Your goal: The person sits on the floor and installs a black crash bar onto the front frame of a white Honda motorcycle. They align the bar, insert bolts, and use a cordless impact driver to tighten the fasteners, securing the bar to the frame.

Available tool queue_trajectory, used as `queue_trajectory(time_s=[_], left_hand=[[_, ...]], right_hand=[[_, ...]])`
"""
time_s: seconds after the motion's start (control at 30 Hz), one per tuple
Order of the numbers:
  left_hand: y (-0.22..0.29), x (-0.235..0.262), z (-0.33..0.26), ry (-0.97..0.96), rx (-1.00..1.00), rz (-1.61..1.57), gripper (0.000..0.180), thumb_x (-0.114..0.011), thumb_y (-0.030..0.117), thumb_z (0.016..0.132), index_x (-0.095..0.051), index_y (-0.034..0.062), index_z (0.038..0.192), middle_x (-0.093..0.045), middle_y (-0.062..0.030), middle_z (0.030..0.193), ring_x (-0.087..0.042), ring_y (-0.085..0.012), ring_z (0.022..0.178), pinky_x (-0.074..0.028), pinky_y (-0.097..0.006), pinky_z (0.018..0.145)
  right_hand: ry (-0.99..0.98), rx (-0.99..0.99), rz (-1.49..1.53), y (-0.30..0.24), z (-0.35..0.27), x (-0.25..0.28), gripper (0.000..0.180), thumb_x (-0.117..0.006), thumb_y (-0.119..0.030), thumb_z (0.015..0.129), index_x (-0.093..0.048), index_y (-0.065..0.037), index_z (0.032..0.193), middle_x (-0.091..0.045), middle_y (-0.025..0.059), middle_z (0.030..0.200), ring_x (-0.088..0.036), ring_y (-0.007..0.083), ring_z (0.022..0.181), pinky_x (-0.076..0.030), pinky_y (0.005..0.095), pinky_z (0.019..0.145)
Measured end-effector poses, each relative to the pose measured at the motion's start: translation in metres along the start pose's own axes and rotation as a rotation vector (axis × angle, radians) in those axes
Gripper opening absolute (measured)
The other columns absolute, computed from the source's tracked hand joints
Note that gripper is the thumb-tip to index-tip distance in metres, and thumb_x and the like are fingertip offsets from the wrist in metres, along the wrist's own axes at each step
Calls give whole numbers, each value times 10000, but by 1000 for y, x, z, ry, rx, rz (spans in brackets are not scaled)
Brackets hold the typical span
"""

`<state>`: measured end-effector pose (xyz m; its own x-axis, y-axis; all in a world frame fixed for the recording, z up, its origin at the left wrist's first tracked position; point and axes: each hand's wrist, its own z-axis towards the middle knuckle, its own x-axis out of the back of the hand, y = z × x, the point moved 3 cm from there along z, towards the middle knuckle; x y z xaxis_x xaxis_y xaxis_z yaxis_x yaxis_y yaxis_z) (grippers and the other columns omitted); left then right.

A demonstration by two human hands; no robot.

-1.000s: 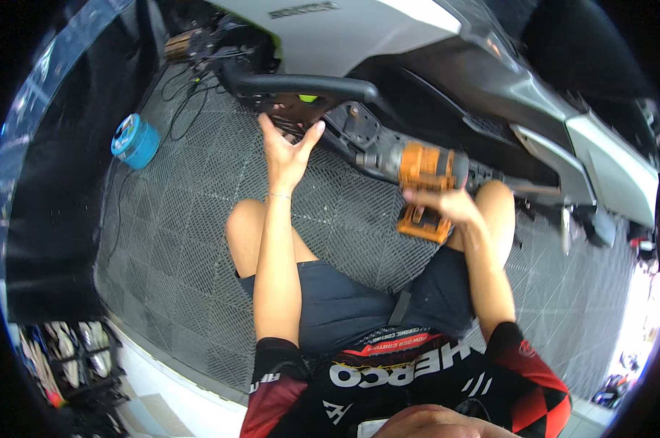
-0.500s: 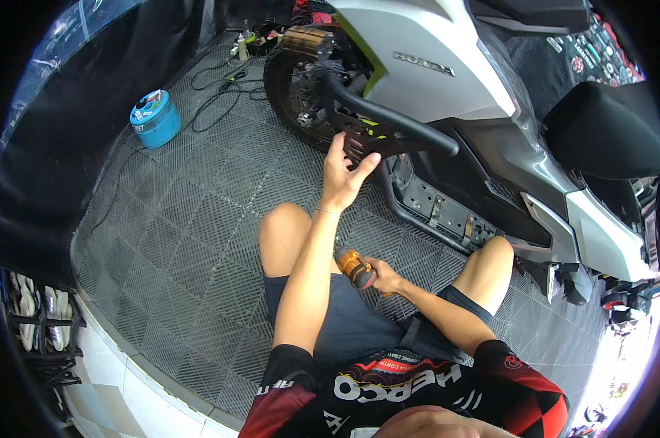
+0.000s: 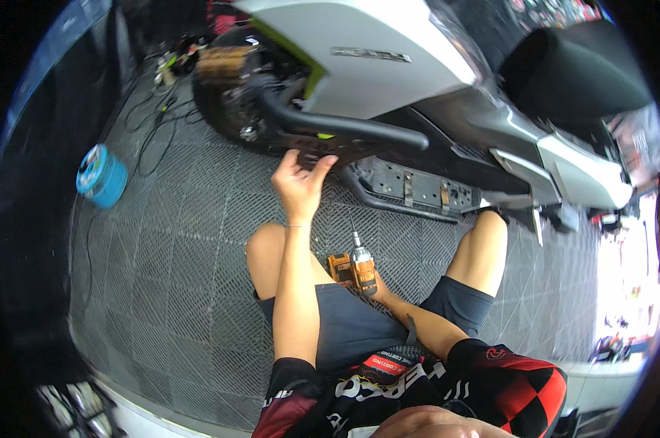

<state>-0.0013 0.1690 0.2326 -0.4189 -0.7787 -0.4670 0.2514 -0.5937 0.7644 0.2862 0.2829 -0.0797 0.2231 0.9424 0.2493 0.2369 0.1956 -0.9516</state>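
Observation:
My left hand (image 3: 300, 191) reaches up to the scooter's side, thumb and fingers closed on the edge of a dark slotted plate (image 3: 312, 152). This plate sits under a thick black guard bar (image 3: 352, 130). My right hand (image 3: 379, 290) is wrapped round the handle of an orange cordless drill (image 3: 364, 272), close to my lap. The drill's long thin bit points up, away from me, and touches nothing. Part of the right hand is hidden behind the tool. Right of the plate, a bare metal panel (image 3: 392, 181) with holes and small brackets shows along the scooter's lower side.
The white and grey scooter (image 3: 395, 84) fills the far side, its rear wheel (image 3: 220, 102) at the left. A blue canister (image 3: 102, 177) stands on the grey tiled floor (image 3: 176, 285). Dark cables (image 3: 155, 135) lie behind it. My bent knees flank the drill.
The drill has swung round so its bit now points upward, with its battery turned to the left. My view has shifted. The left hand stays at the slotted plate.

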Motion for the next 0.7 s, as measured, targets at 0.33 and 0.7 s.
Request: queue_trajectory(time_s=[0.33,0.7], left_hand=[[-19,7,1,-2,-34,113,440,-778,40,856,-580,-108,1219,-685,-139,1124,-652,-177,991,-496,-290,932],[13,-1,-6,141,69,283,720,-368,542,1030,-451,-85,1374,-542,-261,1338,-555,-364,1251,-485,-501,1010]], right_hand=[[-441,-357,-730,-41,-25,30,718,-718,-261,832,-410,-92,1458,-647,240,1207,-620,416,1119,-512,468,954],[-222,120,-731,-283,12,187,440,-704,-296,890,-613,-17,1218,-704,212,1074,-680,387,999,-539,462,877]])
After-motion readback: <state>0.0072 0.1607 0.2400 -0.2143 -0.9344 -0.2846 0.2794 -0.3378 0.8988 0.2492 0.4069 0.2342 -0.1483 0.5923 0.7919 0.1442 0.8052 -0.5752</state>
